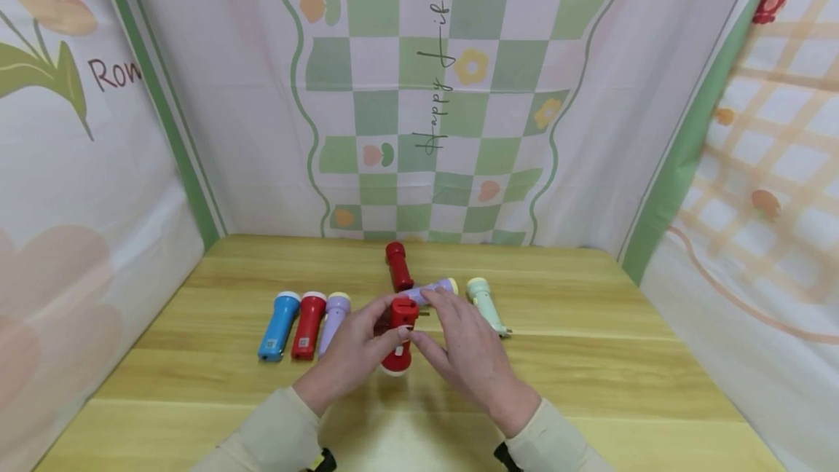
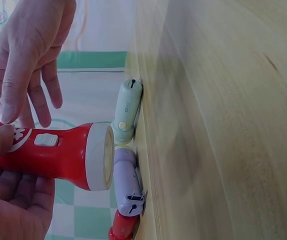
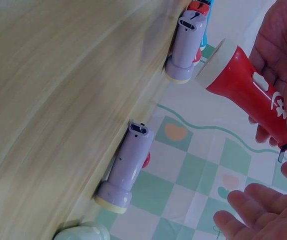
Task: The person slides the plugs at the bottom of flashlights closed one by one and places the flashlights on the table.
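Note:
My left hand (image 1: 359,337) grips a red flashlight (image 1: 398,364) above the table, its white-rimmed lens end tilted down towards me. In the left wrist view, the left thumb lies over the red flashlight (image 2: 68,155) near its white flower print, with fingers beneath. Two metal plug prongs (image 3: 286,152) stick out from its tail in the right wrist view. My right hand (image 1: 473,355) is beside the tail, its fingers extended and holding nothing. The right thumb comes close to the flashlight; whether it touches, I cannot tell.
Blue (image 1: 278,330), red (image 1: 308,328) and purple (image 1: 336,312) flashlights lie in a row at left. Behind my hands lie another red flashlight (image 1: 398,268) and a purple one (image 1: 439,288). A mint-green flashlight (image 1: 483,301), prongs out, lies at right. Printed curtains surround the wooden table (image 1: 590,355).

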`<state>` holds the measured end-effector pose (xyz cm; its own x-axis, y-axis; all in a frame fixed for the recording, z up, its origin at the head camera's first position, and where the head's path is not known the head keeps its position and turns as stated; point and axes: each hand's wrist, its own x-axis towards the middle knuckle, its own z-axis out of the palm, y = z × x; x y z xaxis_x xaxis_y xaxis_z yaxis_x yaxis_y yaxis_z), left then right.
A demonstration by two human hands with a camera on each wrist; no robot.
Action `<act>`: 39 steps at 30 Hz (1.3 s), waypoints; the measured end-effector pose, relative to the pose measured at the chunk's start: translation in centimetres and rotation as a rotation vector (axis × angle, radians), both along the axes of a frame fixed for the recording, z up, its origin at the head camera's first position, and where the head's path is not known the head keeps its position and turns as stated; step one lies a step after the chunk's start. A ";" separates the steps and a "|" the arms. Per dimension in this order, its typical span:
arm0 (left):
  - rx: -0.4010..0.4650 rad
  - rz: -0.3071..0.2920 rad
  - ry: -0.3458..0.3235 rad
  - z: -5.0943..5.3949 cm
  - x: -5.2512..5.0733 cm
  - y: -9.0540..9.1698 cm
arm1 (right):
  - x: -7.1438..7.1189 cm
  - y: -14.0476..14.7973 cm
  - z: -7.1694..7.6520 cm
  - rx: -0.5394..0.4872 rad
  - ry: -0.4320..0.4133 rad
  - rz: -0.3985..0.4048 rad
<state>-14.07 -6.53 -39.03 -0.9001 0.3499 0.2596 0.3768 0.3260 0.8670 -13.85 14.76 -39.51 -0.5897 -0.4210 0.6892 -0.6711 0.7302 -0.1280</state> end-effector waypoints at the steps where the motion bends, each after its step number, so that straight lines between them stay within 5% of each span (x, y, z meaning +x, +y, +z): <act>1: -0.003 -0.004 0.005 0.0 0.0 0.0 | 0.0 0.0 0.0 -0.001 0.005 0.004; 25: -0.016 -0.079 -0.016 0.1 -0.1 -0.1 | 0.0 -0.2 0.4 -0.011 0.126 0.092; 39: 0.002 -0.074 0.010 0.2 0.1 -0.2 | 0.0 -0.4 0.3 -0.024 0.168 0.134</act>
<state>-13.98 -6.69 -38.84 -0.8691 0.4151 0.2691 0.4085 0.2953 0.8637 -13.88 14.39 -39.19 -0.4058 -0.4706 0.7835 -0.7753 0.6312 -0.0225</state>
